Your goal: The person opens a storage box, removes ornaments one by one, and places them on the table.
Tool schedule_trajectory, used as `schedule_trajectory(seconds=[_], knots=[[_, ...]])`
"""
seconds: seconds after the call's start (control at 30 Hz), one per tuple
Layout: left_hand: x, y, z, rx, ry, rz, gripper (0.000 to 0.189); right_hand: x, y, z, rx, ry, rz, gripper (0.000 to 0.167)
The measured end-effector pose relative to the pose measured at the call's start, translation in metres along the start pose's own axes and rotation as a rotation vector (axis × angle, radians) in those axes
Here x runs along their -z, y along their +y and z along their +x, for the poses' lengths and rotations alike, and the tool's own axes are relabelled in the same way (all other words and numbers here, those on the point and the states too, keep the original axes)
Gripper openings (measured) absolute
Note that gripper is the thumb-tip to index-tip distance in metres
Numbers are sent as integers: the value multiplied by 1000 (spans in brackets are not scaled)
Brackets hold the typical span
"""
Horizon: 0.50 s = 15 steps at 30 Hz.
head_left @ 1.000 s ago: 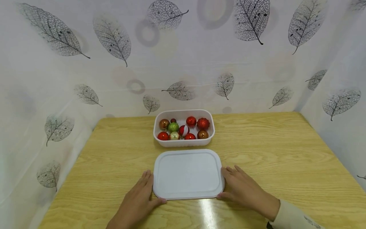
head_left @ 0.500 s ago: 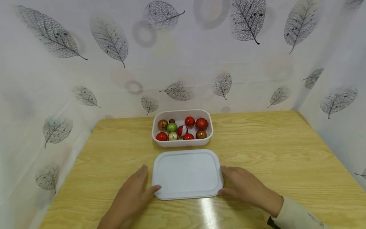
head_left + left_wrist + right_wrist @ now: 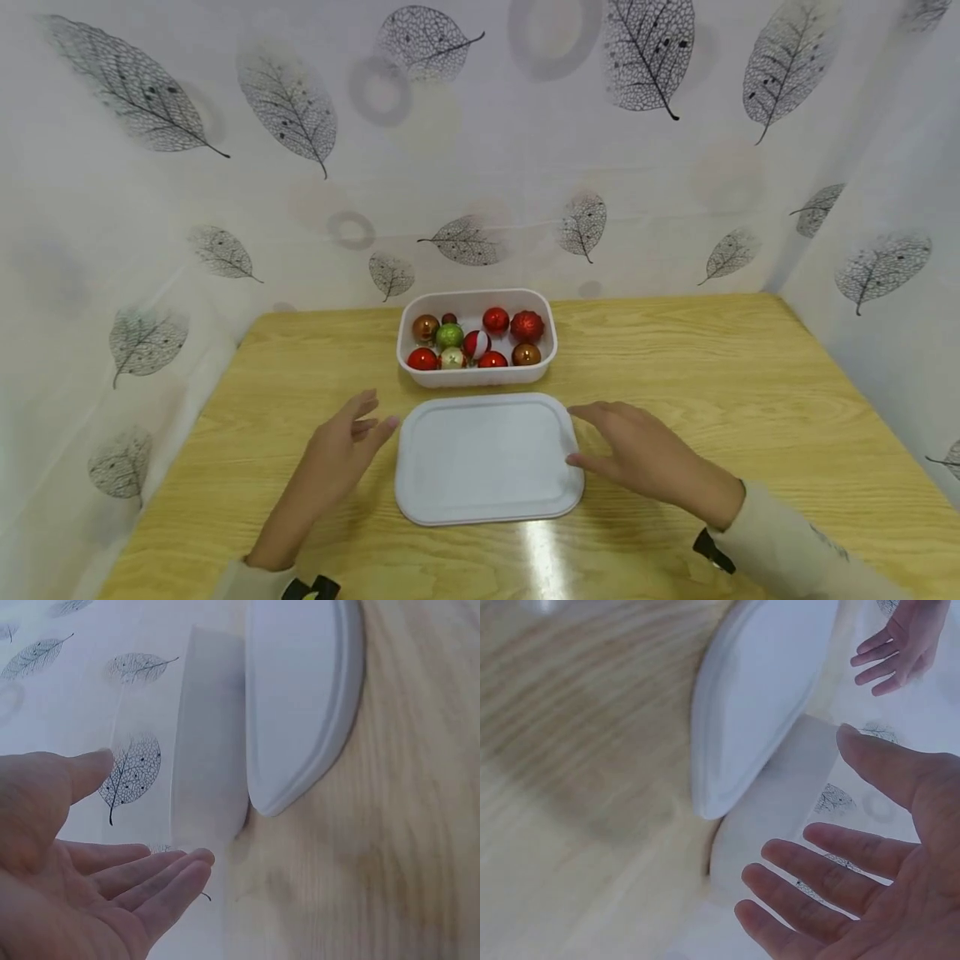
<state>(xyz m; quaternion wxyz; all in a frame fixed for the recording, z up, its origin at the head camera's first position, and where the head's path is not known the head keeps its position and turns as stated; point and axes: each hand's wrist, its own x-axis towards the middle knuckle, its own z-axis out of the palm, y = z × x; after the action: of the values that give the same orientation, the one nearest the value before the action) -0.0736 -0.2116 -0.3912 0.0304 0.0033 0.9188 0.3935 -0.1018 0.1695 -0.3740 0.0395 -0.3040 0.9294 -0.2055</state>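
Observation:
A white rounded rectangular lid (image 3: 489, 458) lies flat on the wooden table in the head view. Behind it stands a white plastic box (image 3: 480, 377) holding several Christmas baubles, among them a green one (image 3: 449, 336), a red-and-white one (image 3: 477, 343) and a bumpy red one (image 3: 527, 326). My left hand (image 3: 337, 450) is raised off the lid's left side, fingers relaxed and holding nothing. On the other side, my right hand (image 3: 645, 446) overlaps the lid's right edge in the head view. The right wrist view shows its fingers (image 3: 817, 877) spread with nothing in them.
The wooden table (image 3: 750, 400) extends to both sides of the box and lid. A pale curtain (image 3: 480, 167) with leaf prints hangs behind the table and along both sides. Dark straps sit at both sleeve cuffs.
Both hands have let go of the lid's sides and moved up and forward, the left one also drawing away from it. Lid and box stay where they were.

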Motion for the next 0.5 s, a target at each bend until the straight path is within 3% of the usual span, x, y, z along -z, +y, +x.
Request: schedule_trajectory(seconds=[0.23,0.5], knots=[[1,1,29,34,8,-133,70,11,-1,21,43,34,-4,53],[-4,4,62,166,7,-372,64,20,-1,50,47,12,67,47]])
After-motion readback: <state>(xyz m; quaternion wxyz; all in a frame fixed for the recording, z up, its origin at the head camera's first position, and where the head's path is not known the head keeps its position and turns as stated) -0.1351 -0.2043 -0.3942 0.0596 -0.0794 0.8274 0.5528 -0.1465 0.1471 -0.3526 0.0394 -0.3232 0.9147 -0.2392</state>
